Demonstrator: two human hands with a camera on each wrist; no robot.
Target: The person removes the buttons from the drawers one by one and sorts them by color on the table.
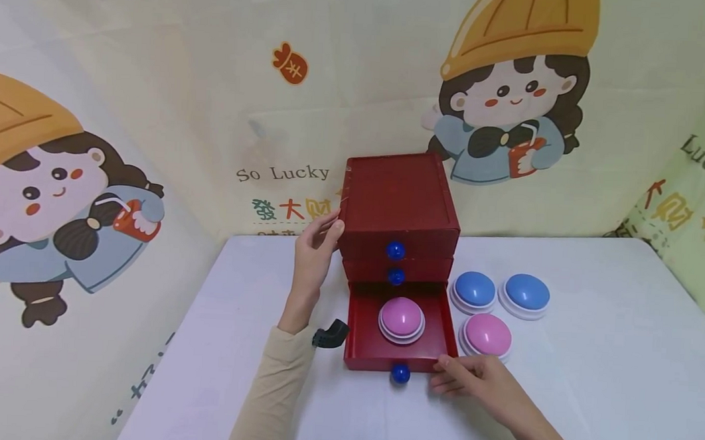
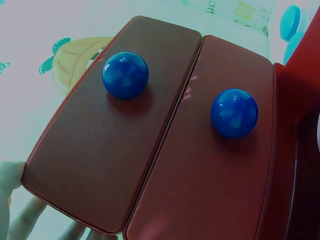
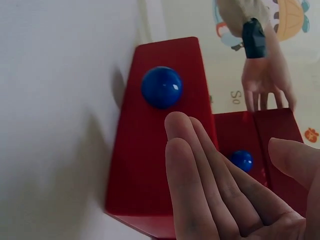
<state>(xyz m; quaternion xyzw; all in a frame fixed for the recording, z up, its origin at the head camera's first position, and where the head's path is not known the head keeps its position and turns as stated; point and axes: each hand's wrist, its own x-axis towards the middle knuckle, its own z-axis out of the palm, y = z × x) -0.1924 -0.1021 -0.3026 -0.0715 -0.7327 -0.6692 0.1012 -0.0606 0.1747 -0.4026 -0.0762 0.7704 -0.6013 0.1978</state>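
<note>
Head view only: pink dome [image 1: 402,319] inside pulled-out bottom drawer [image 1: 399,355] of red cabinet [image 1: 398,206] on counter [image 1: 590,365]. Left hand [image 1: 315,251] flat against cabinet side; right hand [image 1: 470,379], fingers straight, touching drawer corner. Wrist views hide dome.

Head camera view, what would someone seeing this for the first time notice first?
A small red drawer chest with blue knobs stands mid-table, its bottom drawer pulled out with a pink dome button inside. The left hand rests against the chest's side, and the right hand touches the open drawer's front corner. To the right of the chest sit two blue dome buttons and one more pink dome button.
</note>
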